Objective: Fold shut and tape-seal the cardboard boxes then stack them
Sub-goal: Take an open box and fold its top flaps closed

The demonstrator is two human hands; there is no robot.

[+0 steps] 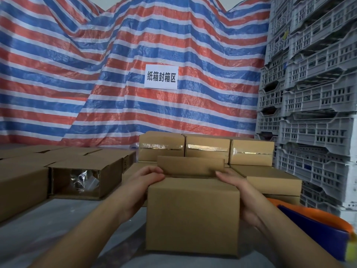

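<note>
The plain brown cardboard box (pixel 192 215) stands near the grey floor's (pixel 58 225) front edge, far flap upright. The left hand (pixel 144 185) and right hand (pixel 238 190) grip its 2 top corners, fingers curled over.

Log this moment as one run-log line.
step: folding flaps | left hand: grips box | right hand: grips box | far flap: upright | tape: none seen | sealed boxes: stacked behind

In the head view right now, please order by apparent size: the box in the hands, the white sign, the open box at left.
1. Box in the hands, though nearness enlarges it.
2. Open box.
3. White sign.
</note>
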